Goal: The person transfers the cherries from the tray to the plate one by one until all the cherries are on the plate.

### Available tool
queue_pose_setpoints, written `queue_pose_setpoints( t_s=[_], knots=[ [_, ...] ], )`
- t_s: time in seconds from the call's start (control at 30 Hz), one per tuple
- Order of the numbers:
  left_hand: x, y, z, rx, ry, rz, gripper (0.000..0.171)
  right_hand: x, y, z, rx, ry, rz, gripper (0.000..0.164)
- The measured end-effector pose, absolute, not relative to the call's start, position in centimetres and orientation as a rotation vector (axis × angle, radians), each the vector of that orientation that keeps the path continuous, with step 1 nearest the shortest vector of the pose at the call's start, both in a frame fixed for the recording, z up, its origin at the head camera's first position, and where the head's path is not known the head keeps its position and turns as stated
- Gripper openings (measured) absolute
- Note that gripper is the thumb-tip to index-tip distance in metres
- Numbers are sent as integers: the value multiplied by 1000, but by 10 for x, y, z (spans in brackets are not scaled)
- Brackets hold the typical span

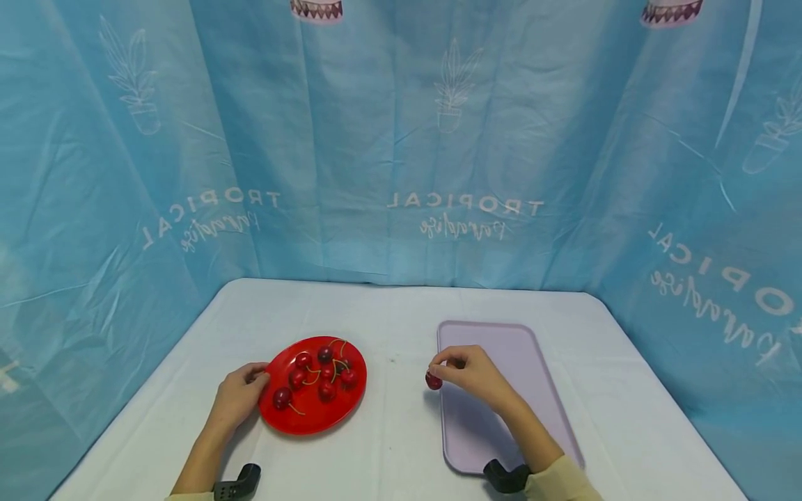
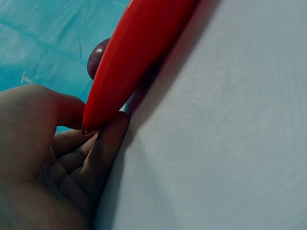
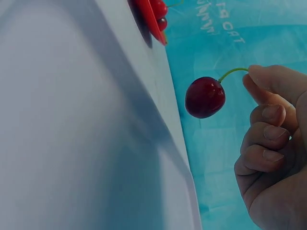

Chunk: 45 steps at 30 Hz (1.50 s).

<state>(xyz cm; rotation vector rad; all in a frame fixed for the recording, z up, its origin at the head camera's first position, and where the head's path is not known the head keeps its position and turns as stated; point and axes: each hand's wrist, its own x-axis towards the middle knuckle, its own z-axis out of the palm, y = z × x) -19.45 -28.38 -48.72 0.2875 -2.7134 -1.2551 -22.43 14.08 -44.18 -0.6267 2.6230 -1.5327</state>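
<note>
Between thumb and finger, my right hand [image 1: 471, 372] pinches the green stem of a dark red cherry [image 3: 205, 97]. The cherry hangs in the air over the left edge of a pale lilac tray [image 1: 501, 438]. My left hand [image 1: 239, 394] grips the left rim of a red plate [image 1: 316, 417], thumb over the rim and fingers beneath, as the left wrist view shows. On the plate lie several red and dark red cherries [image 1: 327, 391] with green stems, one dark cherry [image 1: 282, 397] close to the left hand.
A white cloth covers the table [image 1: 401, 445], with the plate on the left and the tray on the right. A blue printed curtain [image 1: 401, 139] hangs behind and along both sides. Each wrist wears a black strap device [image 1: 241, 482].
</note>
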Motion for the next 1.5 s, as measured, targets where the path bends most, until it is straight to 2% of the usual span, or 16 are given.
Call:
queue_pose_setpoints(
  t_s=[1.5],
  knots=[
    [-194,-284,-487,285,-2709,-1235,38,-236,61,-445,-812,2521,-1508,8]
  ],
)
